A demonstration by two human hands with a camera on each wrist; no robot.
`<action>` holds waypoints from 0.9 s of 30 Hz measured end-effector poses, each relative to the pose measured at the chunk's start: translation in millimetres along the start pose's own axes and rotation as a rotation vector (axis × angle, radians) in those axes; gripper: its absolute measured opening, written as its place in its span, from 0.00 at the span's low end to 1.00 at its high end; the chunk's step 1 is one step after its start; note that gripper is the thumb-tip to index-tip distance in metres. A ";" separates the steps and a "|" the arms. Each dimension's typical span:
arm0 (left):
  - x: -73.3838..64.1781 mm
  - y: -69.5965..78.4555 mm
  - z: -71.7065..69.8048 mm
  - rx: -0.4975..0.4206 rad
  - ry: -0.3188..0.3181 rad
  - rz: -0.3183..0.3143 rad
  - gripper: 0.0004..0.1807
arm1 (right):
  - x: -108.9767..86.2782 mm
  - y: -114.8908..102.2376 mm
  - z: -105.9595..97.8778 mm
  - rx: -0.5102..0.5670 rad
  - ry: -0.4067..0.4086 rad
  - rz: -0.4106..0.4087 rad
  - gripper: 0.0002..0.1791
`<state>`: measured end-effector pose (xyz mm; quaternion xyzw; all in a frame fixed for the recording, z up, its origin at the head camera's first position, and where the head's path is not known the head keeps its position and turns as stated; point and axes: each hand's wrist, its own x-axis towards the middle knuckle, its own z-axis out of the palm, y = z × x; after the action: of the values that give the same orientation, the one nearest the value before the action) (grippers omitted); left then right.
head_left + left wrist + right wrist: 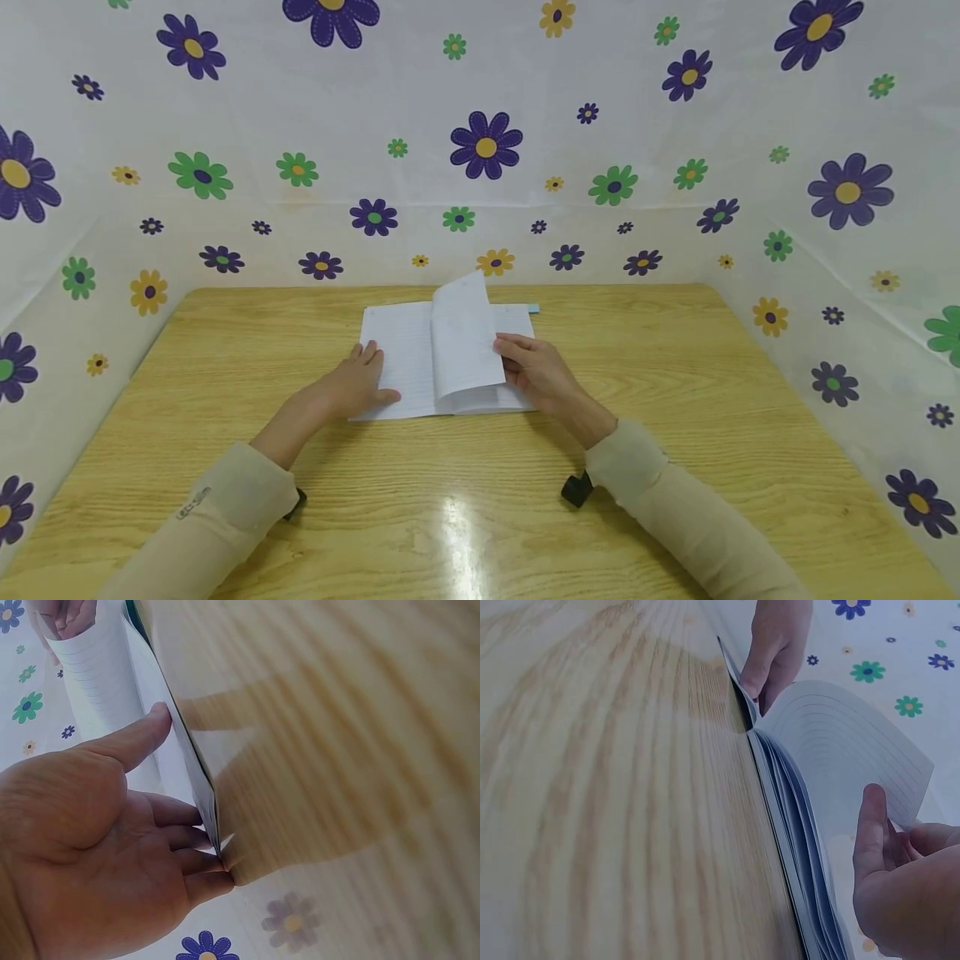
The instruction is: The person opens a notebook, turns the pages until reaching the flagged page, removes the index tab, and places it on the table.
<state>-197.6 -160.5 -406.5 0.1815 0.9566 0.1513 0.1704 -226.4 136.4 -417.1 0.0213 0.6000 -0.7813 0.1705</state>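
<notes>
An open notebook [401,358] with lined white pages lies on the wooden table. My left hand [351,385] rests on the outer edge of its left-hand page, fingers extended; the left wrist view shows the fingertips and thumb against the page. One page [467,342] stands raised and curved near the middle of the notebook. The right hand [542,377] pinches that page by its outer edge. In the right wrist view, the rest of the pages [799,817] lie stacked beneath the lifted page [847,742].
A small light-blue tab [533,308] sticks out at the notebook's top right corner. Wooden table [450,483] surrounds the notebook. A white flower-patterned sheet [420,100] hangs behind and at both sides. A black device [577,490] sits below the right wrist.
</notes>
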 end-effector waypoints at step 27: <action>0.9 -7.2 -1.3 -0.041 0.018 0.004 0.43 | 0.4 12.4 18.3 0.036 -0.035 -0.016 0.19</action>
<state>-201.0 -166.8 -408.1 0.1784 0.9545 0.1730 0.1651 -220.0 116.3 -423.6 0.0058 0.5827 -0.7937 0.1745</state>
